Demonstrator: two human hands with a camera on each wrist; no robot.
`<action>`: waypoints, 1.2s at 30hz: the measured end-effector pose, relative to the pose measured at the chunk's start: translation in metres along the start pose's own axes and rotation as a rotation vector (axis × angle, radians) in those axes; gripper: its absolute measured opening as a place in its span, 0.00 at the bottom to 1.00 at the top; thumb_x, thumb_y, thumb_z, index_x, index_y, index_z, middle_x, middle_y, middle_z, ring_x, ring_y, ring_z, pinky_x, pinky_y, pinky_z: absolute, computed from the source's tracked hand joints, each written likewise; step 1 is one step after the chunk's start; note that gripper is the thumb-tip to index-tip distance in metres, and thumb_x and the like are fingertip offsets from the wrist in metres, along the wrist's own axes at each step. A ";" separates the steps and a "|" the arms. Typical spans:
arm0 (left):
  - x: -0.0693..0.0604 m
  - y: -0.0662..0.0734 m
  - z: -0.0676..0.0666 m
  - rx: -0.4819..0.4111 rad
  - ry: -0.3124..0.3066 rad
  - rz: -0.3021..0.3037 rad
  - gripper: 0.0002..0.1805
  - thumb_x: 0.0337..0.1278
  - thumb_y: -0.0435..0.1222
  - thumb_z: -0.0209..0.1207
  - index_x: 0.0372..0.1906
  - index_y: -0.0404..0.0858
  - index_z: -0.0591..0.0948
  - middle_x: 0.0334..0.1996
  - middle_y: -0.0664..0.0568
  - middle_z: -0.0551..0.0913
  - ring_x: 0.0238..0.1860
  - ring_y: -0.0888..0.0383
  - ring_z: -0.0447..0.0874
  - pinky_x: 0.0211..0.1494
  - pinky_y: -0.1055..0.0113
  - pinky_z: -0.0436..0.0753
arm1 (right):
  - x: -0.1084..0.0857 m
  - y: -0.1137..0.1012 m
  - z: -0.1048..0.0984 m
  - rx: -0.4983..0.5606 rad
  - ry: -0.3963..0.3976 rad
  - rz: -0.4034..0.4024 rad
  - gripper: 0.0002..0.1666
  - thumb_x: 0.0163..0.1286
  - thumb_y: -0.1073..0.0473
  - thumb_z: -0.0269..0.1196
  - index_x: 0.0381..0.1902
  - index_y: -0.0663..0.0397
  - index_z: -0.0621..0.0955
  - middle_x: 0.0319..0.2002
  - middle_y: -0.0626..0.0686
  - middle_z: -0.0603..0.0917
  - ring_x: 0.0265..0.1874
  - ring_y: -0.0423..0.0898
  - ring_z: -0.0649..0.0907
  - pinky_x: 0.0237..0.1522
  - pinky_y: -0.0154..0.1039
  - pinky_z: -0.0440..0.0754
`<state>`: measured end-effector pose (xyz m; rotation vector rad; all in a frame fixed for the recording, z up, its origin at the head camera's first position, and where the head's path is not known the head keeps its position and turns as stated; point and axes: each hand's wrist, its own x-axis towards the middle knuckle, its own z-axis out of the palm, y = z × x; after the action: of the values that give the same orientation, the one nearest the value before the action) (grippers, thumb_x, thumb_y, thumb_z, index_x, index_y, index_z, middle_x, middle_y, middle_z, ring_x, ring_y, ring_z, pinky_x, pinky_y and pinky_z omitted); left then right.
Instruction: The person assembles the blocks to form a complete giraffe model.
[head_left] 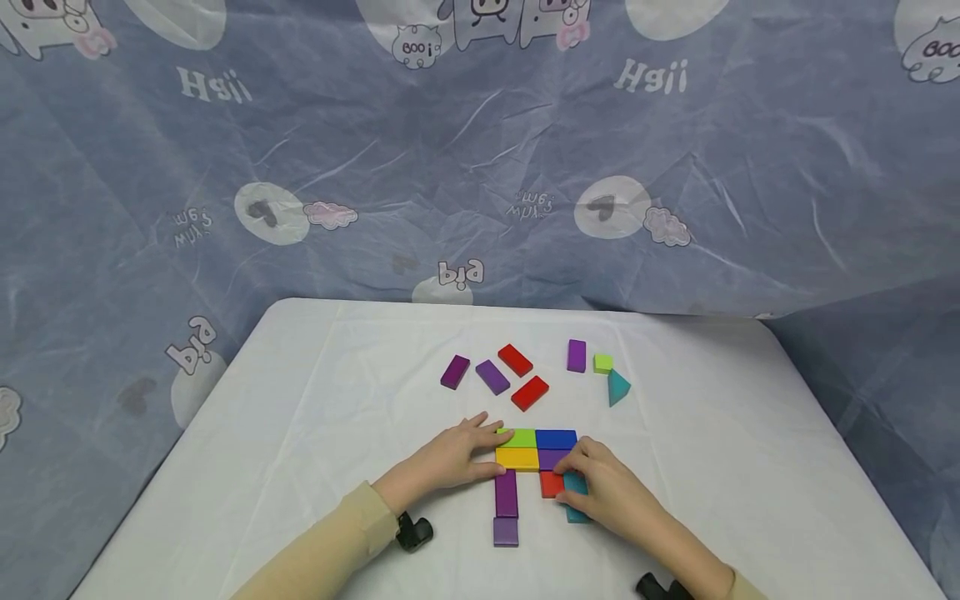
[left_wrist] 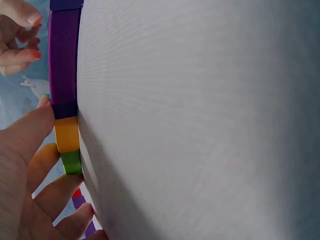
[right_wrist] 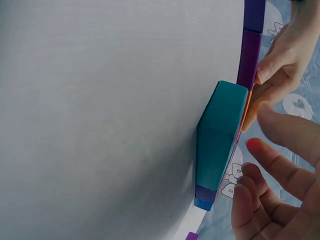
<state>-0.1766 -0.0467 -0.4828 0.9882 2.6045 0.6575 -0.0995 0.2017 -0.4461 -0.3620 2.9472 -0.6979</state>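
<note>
a wrinkled blue-grey cloth [head_left: 420, 133], printed with clouds and lettering, backs the room i'm watching, with a white-covered counter [head_left: 712, 417] before it. two arms in tan sleeves [head_left: 322, 542] reach in from the near side.

the left hand [head_left: 461, 454] lies with its fingers spread, thumb and fingertips against the left side of the joined blocks. the right hand [head_left: 600, 479] hangs over their right side, thumb and forefinger parted, other fingers loosely curled; my right wrist view shows those fingertips apart from the blocks.

i count eight visible joined blocks between and under the hands: green block [head_left: 517, 438] and blue block [head_left: 557, 439] farthest; yellow block [head_left: 517, 459] and purple block [head_left: 552, 459] next; then dark purple block [head_left: 506, 493] with lavender block [head_left: 506, 532] below it, and red block [head_left: 552, 485] beside a partly covered teal block [head_left: 577, 512].

farther off i count seven loose: three purple pieces [head_left: 492, 377], two red pieces [head_left: 515, 360], one teal triangle [head_left: 618, 388] and one small lime cube [head_left: 603, 364] beside it.
</note>
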 end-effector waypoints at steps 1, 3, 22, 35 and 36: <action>0.000 0.000 0.000 -0.001 0.000 -0.001 0.32 0.63 0.53 0.61 0.71 0.51 0.70 0.72 0.53 0.69 0.77 0.47 0.56 0.75 0.46 0.64 | 0.001 -0.001 0.001 -0.020 0.001 -0.010 0.15 0.50 0.54 0.78 0.36 0.47 0.86 0.33 0.43 0.76 0.37 0.38 0.74 0.44 0.36 0.84; -0.001 0.001 0.000 -0.002 -0.001 0.002 0.32 0.63 0.53 0.60 0.71 0.51 0.70 0.72 0.53 0.69 0.77 0.47 0.56 0.75 0.46 0.63 | 0.002 -0.001 0.003 -0.048 0.002 -0.016 0.16 0.49 0.54 0.79 0.36 0.47 0.86 0.33 0.42 0.75 0.37 0.37 0.73 0.46 0.38 0.85; -0.001 0.002 -0.001 -0.013 -0.003 -0.016 0.32 0.63 0.53 0.61 0.71 0.52 0.70 0.72 0.54 0.69 0.77 0.48 0.56 0.75 0.46 0.64 | 0.004 -0.005 0.011 -0.068 -0.059 -0.135 0.18 0.46 0.53 0.80 0.35 0.44 0.84 0.33 0.38 0.79 0.38 0.37 0.72 0.42 0.35 0.83; -0.002 0.001 0.000 -0.009 0.000 -0.011 0.32 0.63 0.52 0.60 0.71 0.52 0.70 0.72 0.53 0.69 0.77 0.48 0.56 0.75 0.46 0.64 | -0.003 -0.007 -0.001 0.005 -0.057 -0.095 0.19 0.48 0.49 0.79 0.38 0.40 0.85 0.37 0.38 0.81 0.40 0.38 0.75 0.44 0.36 0.84; -0.002 0.001 0.000 -0.008 0.002 -0.008 0.32 0.63 0.52 0.60 0.71 0.52 0.70 0.72 0.53 0.69 0.77 0.48 0.56 0.75 0.46 0.63 | -0.005 -0.007 -0.004 0.016 -0.050 -0.091 0.19 0.48 0.49 0.79 0.38 0.39 0.85 0.37 0.38 0.81 0.40 0.38 0.76 0.44 0.36 0.85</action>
<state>-0.1746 -0.0471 -0.4817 0.9753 2.6038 0.6664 -0.0937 0.1988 -0.4391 -0.5079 2.8913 -0.7117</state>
